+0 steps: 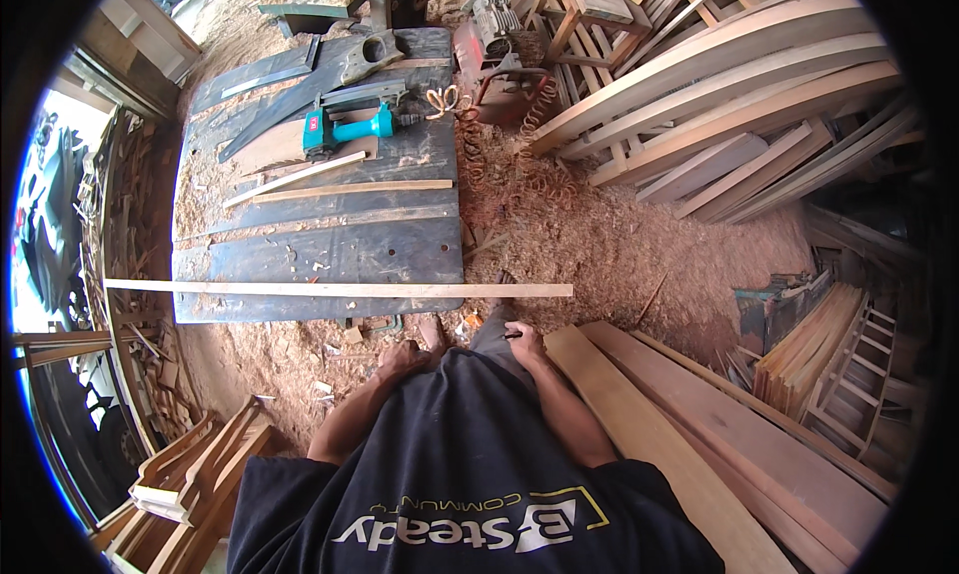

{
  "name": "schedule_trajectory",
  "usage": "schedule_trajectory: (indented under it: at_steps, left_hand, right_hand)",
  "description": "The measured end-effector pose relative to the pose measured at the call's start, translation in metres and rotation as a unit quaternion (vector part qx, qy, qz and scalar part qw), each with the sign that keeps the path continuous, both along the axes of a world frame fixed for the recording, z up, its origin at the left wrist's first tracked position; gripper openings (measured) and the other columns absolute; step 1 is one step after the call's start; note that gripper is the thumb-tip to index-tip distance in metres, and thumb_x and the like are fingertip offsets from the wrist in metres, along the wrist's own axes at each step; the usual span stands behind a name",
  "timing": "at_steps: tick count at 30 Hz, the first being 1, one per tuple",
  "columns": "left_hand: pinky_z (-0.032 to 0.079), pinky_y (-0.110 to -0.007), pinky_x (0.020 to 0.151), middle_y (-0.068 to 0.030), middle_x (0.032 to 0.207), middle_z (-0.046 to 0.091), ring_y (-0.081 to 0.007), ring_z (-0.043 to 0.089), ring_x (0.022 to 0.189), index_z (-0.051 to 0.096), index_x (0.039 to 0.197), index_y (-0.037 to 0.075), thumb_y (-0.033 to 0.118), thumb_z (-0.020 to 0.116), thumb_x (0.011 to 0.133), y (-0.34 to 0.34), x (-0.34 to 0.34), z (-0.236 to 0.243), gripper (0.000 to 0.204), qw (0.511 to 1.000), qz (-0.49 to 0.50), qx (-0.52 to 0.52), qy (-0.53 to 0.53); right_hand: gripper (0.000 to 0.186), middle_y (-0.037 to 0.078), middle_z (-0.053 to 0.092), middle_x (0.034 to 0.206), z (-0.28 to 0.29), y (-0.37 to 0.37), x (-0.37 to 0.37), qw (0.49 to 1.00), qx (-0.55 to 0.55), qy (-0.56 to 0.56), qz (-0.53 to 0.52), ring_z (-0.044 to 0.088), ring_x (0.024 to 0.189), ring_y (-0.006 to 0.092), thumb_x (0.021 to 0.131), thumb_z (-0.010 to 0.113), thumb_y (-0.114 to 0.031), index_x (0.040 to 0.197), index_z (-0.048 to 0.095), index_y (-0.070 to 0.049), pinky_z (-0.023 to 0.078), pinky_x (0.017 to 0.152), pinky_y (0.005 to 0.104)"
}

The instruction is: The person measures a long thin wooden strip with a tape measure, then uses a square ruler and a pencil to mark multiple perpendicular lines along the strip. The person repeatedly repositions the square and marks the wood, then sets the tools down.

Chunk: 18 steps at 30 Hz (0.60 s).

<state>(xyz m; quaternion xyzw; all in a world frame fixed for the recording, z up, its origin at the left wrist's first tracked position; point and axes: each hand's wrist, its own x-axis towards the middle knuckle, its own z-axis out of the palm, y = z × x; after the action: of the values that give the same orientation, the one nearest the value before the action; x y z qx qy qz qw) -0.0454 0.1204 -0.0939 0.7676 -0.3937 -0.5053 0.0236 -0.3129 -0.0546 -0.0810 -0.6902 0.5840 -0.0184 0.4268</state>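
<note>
Your right hand (527, 346), just above your lap, has its fingers closed on a thin dark stick (512, 335). Your left hand (402, 358) is near your lap too, its fingers curled in; you cannot tell from here whether they hold anything. Ahead of both hands, apart from them, a long pale strip (340, 290) lies across the near edge of the dark surface (390, 246), its ends reaching past the left and right edges.

Farther back on the surface, a teal nailer (364, 127) lies on its side, with two shorter strips (355, 188) in front of it. Beyond the surface's right side you have a coiled orange hose (533, 106) and a compressor (491, 36). Shavings (619, 239) cover the floor. Wide planks (689, 424) lie close by your right arm, and curved beams (704, 72) are stacked farther off.
</note>
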Motion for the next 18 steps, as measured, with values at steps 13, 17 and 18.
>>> schedule_trajectory:
  at_steps: [13, 17, 18]
  left_hand:
    - [0.054, -0.043, 0.086, -0.0273, 0.113, 0.070, -0.0378, 0.069, 0.103, 0.067, 0.120, -0.003, 0.062, 0.065, 0.075, -0.014, 0.002, 0.049, 0.079, 0.998, 0.064, 0.002, 0.030]
    - [0.053, -0.043, 0.091, -0.0283, 0.116, 0.069, -0.0374, 0.068, 0.107, 0.065, 0.122, -0.006, 0.058, 0.067, 0.076, -0.016, 0.010, 0.069, 0.079, 0.992, 0.082, -0.045, 0.080]
    - [0.052, -0.043, 0.092, -0.0273, 0.116, 0.069, -0.0371, 0.068, 0.107, 0.066, 0.121, -0.005, 0.057, 0.067, 0.077, -0.015, 0.012, 0.074, 0.076, 0.989, 0.100, -0.055, 0.097]
  right_hand:
    - [0.024, 0.012, 0.076, 0.097, 0.001, -0.004, 0.001, 1.000, 0.011, 0.011, -0.005, 0.072, 0.093, 0.0271, 0.087, 0.067, -0.006, 0.109, 0.075, -0.010, 0.056, 0.085, 0.0363]
    - [0.025, 0.007, 0.077, 0.097, -0.003, -0.004, -0.002, 1.000, -0.004, -0.020, 0.010, 0.072, 0.091, 0.0219, 0.087, 0.068, -0.005, 0.111, 0.075, -0.011, 0.056, 0.083, 0.0341]
    - [0.024, 0.007, 0.077, 0.097, -0.003, -0.004, -0.002, 1.000, -0.012, -0.022, 0.014, 0.072, 0.091, 0.0219, 0.088, 0.067, -0.006, 0.110, 0.075, -0.011, 0.056, 0.083, 0.0341]
